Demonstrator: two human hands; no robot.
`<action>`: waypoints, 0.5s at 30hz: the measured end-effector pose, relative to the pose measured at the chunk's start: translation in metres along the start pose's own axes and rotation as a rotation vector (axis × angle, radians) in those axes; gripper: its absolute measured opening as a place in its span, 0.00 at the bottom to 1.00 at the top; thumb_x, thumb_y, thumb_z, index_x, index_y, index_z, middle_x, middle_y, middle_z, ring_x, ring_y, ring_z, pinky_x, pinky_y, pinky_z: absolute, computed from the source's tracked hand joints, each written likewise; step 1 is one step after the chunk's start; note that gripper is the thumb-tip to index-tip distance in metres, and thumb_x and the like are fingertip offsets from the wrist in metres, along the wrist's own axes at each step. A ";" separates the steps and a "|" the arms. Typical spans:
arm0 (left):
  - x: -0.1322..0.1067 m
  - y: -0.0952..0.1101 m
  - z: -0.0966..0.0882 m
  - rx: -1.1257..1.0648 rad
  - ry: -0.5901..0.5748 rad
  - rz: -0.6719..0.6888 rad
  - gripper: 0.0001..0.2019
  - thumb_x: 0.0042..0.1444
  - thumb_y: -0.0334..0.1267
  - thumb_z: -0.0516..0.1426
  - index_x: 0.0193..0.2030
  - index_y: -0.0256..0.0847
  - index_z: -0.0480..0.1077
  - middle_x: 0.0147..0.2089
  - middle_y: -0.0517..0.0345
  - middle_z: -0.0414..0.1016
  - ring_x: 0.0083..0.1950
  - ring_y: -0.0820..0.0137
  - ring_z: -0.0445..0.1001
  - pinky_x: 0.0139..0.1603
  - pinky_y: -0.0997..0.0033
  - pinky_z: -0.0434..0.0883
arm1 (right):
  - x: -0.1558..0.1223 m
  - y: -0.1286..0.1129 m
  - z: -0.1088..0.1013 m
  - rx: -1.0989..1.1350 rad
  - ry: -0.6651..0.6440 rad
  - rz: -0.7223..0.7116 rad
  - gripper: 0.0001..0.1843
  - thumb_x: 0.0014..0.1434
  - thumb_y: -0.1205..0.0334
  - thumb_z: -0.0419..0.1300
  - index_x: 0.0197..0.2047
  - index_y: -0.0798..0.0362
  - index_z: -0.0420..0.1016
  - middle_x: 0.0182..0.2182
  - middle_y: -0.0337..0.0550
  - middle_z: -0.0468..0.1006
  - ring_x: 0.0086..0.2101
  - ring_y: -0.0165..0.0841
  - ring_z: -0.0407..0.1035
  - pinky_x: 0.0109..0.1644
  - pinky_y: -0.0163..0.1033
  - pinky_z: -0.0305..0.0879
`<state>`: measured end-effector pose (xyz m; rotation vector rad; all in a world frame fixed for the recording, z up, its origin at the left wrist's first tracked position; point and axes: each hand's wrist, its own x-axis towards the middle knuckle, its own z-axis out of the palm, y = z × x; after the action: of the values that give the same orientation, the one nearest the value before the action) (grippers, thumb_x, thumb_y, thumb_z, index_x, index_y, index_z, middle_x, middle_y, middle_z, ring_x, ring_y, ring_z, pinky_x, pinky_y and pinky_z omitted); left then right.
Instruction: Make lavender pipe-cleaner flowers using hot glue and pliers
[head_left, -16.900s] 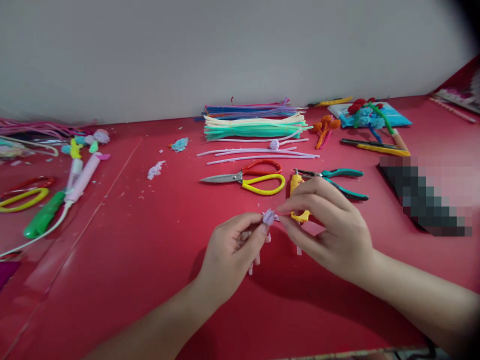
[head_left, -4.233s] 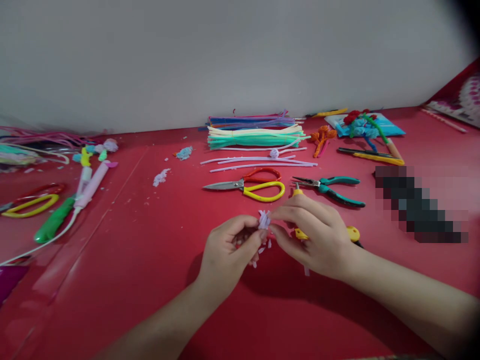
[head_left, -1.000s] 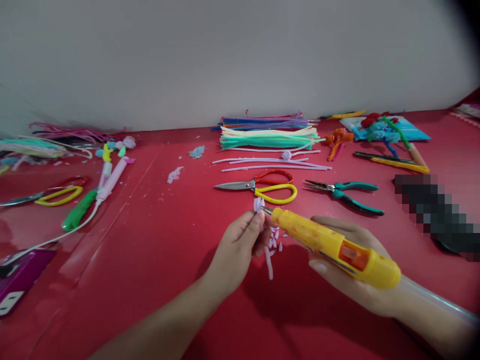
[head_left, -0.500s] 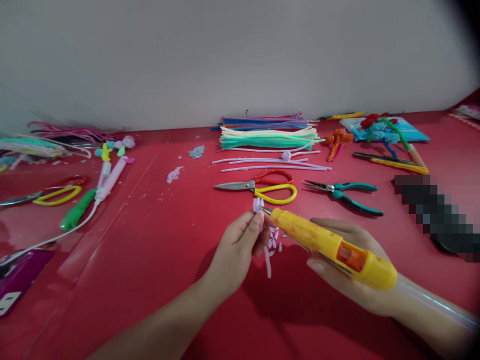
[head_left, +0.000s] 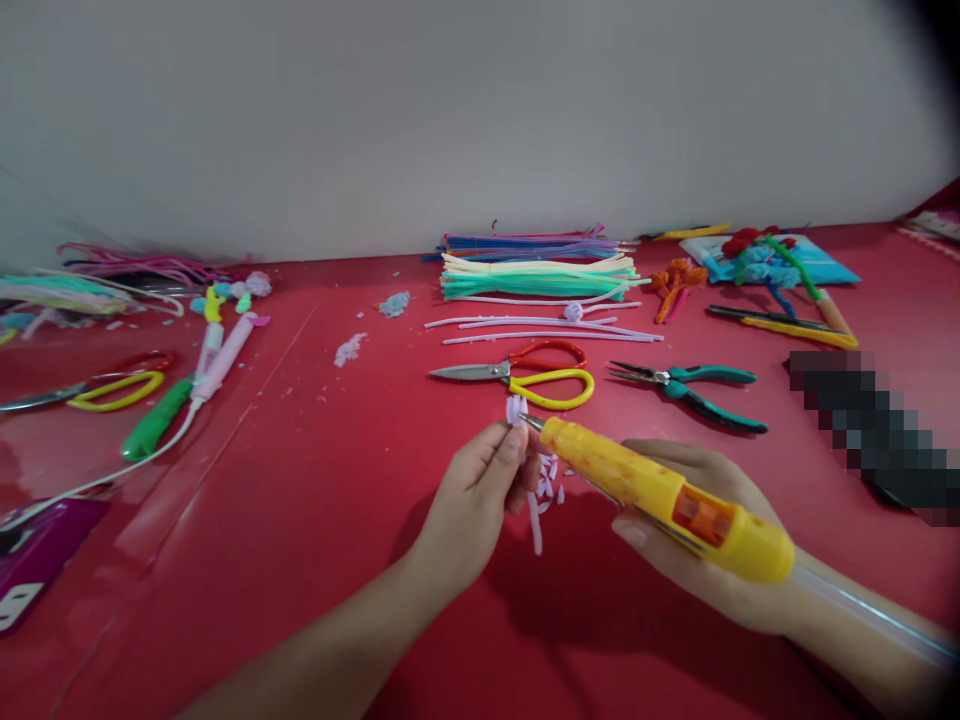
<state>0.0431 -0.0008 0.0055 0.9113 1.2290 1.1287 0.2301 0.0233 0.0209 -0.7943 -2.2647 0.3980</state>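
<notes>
My left hand pinches a small lilac pipe-cleaner flower between thumb and fingers, its petals pointing up. In my right hand is a yellow hot glue gun with a clear glue stick sticking out of its back. The gun's metal nozzle meets the flower's right side or sits right beside it; I cannot tell if glue is flowing. Behind and below my left fingers lie short lilac cut pieces and one longer lilac strip.
Scissors with red and yellow handles lie just beyond my hands, with green-handled pliers to their right. Pipe-cleaner bundles rest along the wall. At left are a pink glue gun, more scissors and a purple case.
</notes>
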 end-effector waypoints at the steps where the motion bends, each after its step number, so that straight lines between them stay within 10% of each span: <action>1: 0.000 0.000 0.000 0.002 0.001 0.001 0.13 0.62 0.43 0.52 0.28 0.39 0.65 0.23 0.64 0.63 0.24 0.78 0.59 0.23 0.80 0.58 | 0.000 0.000 0.000 0.004 0.000 0.005 0.13 0.61 0.59 0.53 0.24 0.49 0.64 0.16 0.36 0.65 0.16 0.29 0.61 0.18 0.36 0.56; 15: 0.000 0.002 0.001 0.037 0.001 -0.009 0.14 0.62 0.43 0.51 0.26 0.39 0.63 0.23 0.66 0.63 0.22 0.79 0.57 0.23 0.79 0.57 | 0.000 -0.001 0.002 0.048 0.023 0.028 0.16 0.59 0.58 0.53 0.21 0.49 0.58 0.15 0.38 0.62 0.16 0.30 0.59 0.17 0.38 0.56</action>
<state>0.0436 0.0002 0.0074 0.9323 1.2574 1.1031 0.2283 0.0226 0.0201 -0.8024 -2.2165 0.4517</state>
